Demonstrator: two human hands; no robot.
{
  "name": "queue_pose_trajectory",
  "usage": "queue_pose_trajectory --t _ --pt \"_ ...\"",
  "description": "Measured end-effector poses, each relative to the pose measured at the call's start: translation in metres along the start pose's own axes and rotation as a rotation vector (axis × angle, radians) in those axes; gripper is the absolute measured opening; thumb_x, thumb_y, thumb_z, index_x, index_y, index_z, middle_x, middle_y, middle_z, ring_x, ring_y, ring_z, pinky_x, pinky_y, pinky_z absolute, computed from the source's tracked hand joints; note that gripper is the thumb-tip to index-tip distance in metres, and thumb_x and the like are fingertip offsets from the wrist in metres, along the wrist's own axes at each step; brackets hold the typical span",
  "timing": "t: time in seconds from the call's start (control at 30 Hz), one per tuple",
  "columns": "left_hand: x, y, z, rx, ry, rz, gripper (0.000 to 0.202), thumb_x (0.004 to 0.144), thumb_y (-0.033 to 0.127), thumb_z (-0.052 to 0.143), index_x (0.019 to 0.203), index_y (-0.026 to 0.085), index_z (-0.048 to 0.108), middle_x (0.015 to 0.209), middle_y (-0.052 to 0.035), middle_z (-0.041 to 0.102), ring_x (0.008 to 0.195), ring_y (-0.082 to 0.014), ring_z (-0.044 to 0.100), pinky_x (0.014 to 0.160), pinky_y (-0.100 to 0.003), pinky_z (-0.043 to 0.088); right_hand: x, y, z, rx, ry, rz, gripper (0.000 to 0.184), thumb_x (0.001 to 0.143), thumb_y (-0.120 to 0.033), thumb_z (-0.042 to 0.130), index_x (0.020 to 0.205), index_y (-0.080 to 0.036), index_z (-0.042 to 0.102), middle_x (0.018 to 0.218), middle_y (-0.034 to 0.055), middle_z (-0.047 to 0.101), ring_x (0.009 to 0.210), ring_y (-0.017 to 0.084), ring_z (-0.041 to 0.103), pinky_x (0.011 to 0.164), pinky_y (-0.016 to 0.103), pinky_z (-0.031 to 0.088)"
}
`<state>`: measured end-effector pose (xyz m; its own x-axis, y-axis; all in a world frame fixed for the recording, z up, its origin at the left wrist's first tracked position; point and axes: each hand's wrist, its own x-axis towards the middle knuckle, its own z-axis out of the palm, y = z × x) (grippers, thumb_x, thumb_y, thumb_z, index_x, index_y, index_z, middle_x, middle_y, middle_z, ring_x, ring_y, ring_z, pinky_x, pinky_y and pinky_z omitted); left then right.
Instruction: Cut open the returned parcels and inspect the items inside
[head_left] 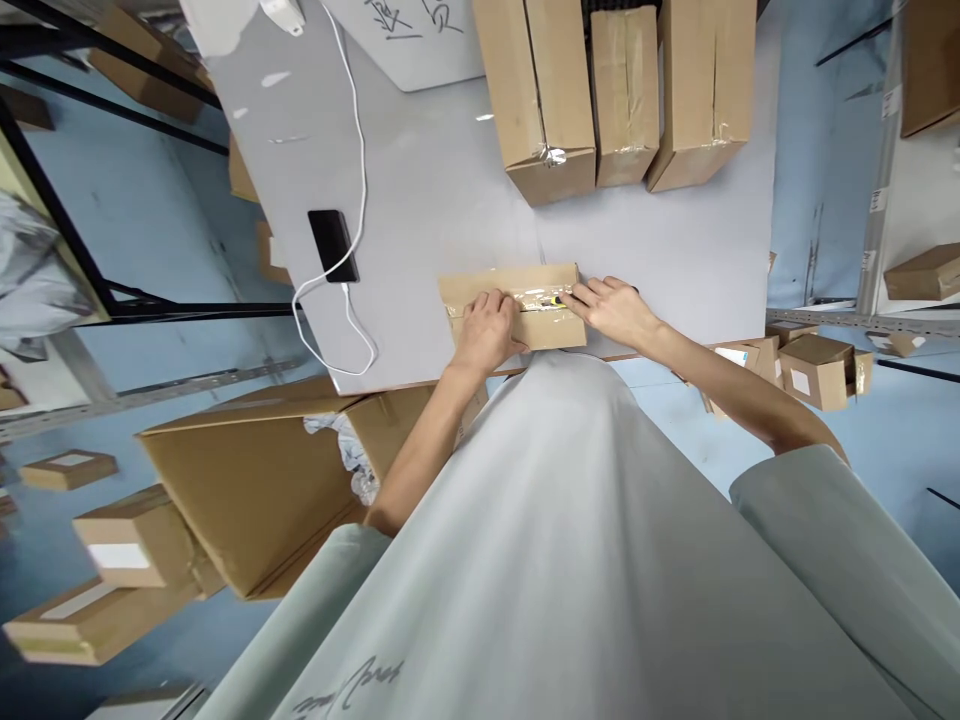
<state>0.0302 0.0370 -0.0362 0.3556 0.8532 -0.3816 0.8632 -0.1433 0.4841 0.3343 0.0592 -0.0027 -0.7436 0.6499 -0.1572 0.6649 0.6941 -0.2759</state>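
A small taped box [559,331] is held down, and a yellow cutter [555,300] is held at its tape [531,299].
The box is set by the near edge of the bench [427,190]. The left hand [489,328] is laid on top; whether its grip is curled tight cannot be told. The cutter is grasped in the right hand's grip [609,305]. For a neat cut, the box should be pressed firmly, the left fingers should be kept away from the cutter's path, and only a shallow cut should be made.

grey table [420,190] with taped box [553,330], three more boxes [624,95], phone [328,238], cable [363,150]
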Motion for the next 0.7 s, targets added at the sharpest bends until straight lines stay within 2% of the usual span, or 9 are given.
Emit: queue_pose_trajectory --t 0.2,0.4,0.53,0.7 --pt "-0.008 0.016 -0.004 0.069 -0.002 -0.027 0.071 0.070 0.018 0.103 0.129 0.020 0.063 0.142 -0.0211 0.062 0.137 -0.0483 0.062 0.117 -0.062 0.055 0.007 -0.008 -0.007 0.026 -0.019 0.004 0.048 0.118 -0.014 0.042 0.160 -0.016 0.065 0.138 0.0191 0.081 0.122 0.032 0.071 0.100 0.047 0.050" --pt "-0.014 0.019 -0.003 0.057 0.037 -0.018 0.071 0.070 0.016 0.102 0.127 0.019 0.061 0.139 -0.0206 0.061 0.134 -0.0476 0.063 0.114 -0.062 0.060 0.012 -0.019 -0.006 -0.033 -0.018 -0.059 0.048 0.116 -0.010 0.042 0.155 -0.014 0.068 0.133 0.0178 0.082 0.120 0.033 0.072 0.097 0.048 0.052" --pt "-0.014 0.018 0.000 0.055 0.045 0.000 0.073 0.069 0.015 0.104 0.127 0.019 0.060 0.140 -0.0211 0.061 0.132 -0.0474 0.064 0.114 -0.063 0.060 -0.002 -0.016 -0.011 -0.076 -0.019 -0.078 0.053 0.115 -0.007 0.037 0.157 -0.014 0.069 0.132 0.0185 0.082 0.121 0.034 0.071 0.096 0.049 0.052" --pt "-0.013 0.015 0.002 0.038 0.048 0.004 0.076 0.067 0.015 0.105 0.127 0.019 0.059 0.138 -0.0205 0.060 0.133 -0.0481 0.064 0.115 -0.064 0.060 -0.031 0.001 -0.021 -0.064 -0.031 -0.024 0.054 0.114 -0.009 0.040 0.161 -0.015 0.067 0.132 0.0184 0.082 0.117 0.033 0.070 0.095 0.049 0.051"
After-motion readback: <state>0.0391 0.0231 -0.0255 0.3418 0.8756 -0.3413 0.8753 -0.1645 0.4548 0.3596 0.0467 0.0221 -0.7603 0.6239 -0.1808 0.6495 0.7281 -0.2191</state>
